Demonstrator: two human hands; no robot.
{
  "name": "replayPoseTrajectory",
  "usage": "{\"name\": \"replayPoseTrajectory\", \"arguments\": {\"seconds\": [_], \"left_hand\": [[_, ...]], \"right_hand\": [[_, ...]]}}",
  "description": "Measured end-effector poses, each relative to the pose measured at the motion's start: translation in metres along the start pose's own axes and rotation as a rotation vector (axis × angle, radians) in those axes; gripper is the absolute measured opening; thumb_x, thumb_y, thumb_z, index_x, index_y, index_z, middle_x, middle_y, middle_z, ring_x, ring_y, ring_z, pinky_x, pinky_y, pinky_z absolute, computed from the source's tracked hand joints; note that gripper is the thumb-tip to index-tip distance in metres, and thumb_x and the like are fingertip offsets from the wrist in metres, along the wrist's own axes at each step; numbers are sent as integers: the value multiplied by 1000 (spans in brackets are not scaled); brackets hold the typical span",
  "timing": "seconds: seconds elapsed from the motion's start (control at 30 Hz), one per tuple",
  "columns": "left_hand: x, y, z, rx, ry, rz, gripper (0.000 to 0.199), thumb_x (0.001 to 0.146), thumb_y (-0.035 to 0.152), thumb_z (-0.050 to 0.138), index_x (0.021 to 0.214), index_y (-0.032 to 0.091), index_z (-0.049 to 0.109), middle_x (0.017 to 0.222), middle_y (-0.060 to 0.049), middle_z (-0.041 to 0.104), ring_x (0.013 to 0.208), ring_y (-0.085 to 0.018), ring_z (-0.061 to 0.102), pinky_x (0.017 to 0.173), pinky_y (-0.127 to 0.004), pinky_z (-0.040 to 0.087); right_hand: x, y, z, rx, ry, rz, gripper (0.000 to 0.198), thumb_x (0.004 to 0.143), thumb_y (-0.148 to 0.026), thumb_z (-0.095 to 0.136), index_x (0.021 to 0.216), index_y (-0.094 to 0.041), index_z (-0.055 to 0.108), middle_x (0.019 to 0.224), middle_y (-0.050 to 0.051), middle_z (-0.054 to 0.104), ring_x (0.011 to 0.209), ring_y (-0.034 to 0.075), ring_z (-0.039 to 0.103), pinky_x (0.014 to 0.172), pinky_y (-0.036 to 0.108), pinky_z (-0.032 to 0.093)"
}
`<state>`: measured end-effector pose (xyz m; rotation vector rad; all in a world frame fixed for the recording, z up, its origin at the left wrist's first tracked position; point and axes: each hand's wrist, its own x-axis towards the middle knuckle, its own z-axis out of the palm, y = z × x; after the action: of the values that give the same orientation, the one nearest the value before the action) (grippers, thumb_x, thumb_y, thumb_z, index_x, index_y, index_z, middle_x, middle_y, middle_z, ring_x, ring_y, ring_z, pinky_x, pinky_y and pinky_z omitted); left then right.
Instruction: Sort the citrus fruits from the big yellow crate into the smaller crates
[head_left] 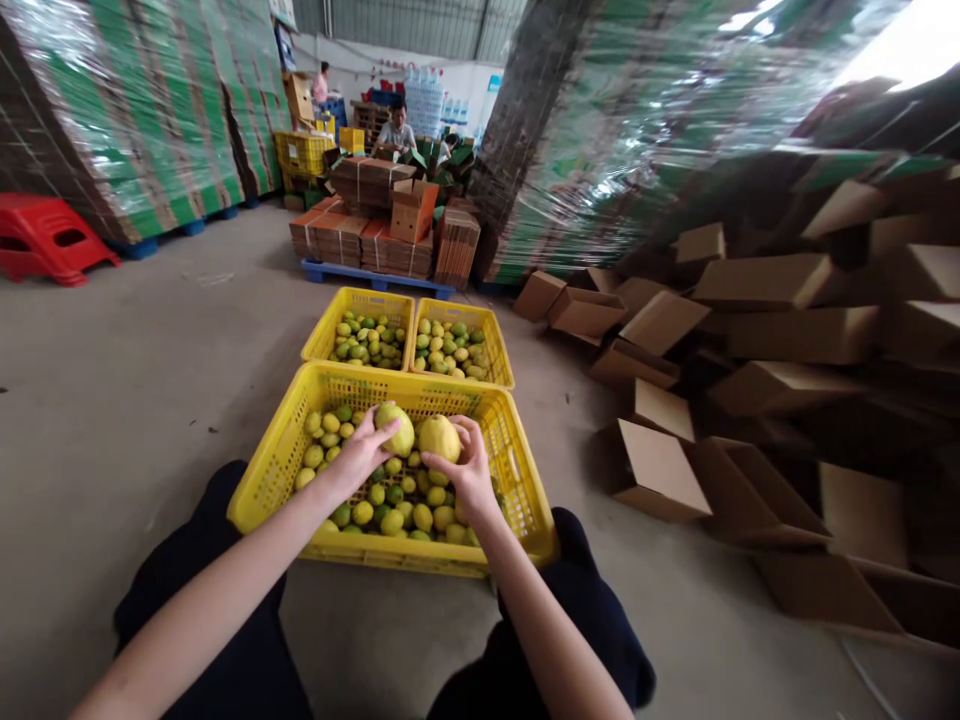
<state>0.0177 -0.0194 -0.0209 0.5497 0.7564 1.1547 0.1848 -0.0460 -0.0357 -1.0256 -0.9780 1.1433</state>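
My left hand [368, 447] is closed round a greenish-yellow lemon [397, 430], held up above a large yellow crate [262, 470]. Beside it, my right hand [468, 464] grips a paler yellow lemon [439, 438] between thumb and fingers. The two fruits are close together, with a small gap between them. Below, the crate holds many loose lemons [422, 517], some yellow and some green. Its right side shows bare slatted wall. My forearms hide part of the crate's near edge.
Two smaller yellow crates [358, 292] [501, 350] of lemons stand just beyond. Open cardboard boxes [660, 470] are heaped at right. A blue pallet [375, 277] carries bundled flat cartons [330, 228]. A red stool [56, 235] stands left. Wrapped stacks [150, 110] rise behind, with people [396, 130] at the back.
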Motion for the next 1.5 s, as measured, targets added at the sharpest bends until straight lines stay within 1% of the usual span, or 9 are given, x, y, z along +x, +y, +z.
{"name": "replayPoseTrajectory", "arguments": {"seconds": [0.1,0.2,0.33,0.5,0.7,0.97,1.23,1.4,1.5], "left_hand": [[-6,4,0,256,-40,122,50,67,8,81,113,22,67,108,-5,66,105,-19,61,93,-25,48],[-11,5,4,312,5,238,53,59,1,83,107,21,71,121,-6,61,119,-21,54,97,-20,42],[-12,0,7,247,19,255,56,49,-7,84,97,19,68,118,-6,60,107,-19,58,88,-20,45],[-17,0,6,398,-54,356,55,42,-1,88,89,19,68,125,-6,52,103,-20,58,77,-21,48],[-19,11,5,215,-94,146,47,64,5,80,109,18,71,106,-6,67,100,-21,61,83,-24,50],[-5,14,5,-188,51,-132,32,86,16,53,115,10,65,100,-11,72,99,-22,67,89,-33,54],[-8,-4,7,-138,48,-192,25,74,7,72,96,17,63,80,0,68,73,-13,67,72,-25,56],[-3,12,-12,-206,114,-230,15,87,25,60,94,12,65,75,-6,69,62,-14,67,53,-20,54],[-15,7,-32,1,25,-340,24,88,32,56,94,11,67,74,-9,71,47,-13,63,37,-17,44]], "right_hand": [[1,-9,-7,-119,16,-142,61,50,-15,89,102,-28,60,100,-3,64,94,18,60,87,31,51],[1,-14,-10,-134,13,-205,58,55,-12,87,105,-29,62,109,0,64,106,19,58,97,33,47],[-1,-12,-5,-40,5,-210,63,50,-6,87,103,-29,60,114,0,64,108,19,59,99,34,47],[1,-12,-1,118,-56,-182,67,49,-2,86,103,-29,57,118,1,66,110,19,60,98,33,47],[-5,-13,1,205,-30,-113,51,56,-12,85,98,-28,62,97,-5,65,89,15,60,80,26,50],[-7,-8,16,471,-66,274,40,68,-26,75,106,-27,64,106,1,70,96,22,63,73,32,57],[-10,-4,19,380,-16,304,31,67,-25,76,95,-26,61,84,-3,68,69,16,64,54,26,54],[-9,-10,21,479,-39,535,28,79,-48,60,83,-21,62,69,4,68,54,17,61,40,25,46],[-9,-12,16,582,62,634,36,82,-55,54,79,-20,63,61,4,66,54,16,60,45,25,51]]}}
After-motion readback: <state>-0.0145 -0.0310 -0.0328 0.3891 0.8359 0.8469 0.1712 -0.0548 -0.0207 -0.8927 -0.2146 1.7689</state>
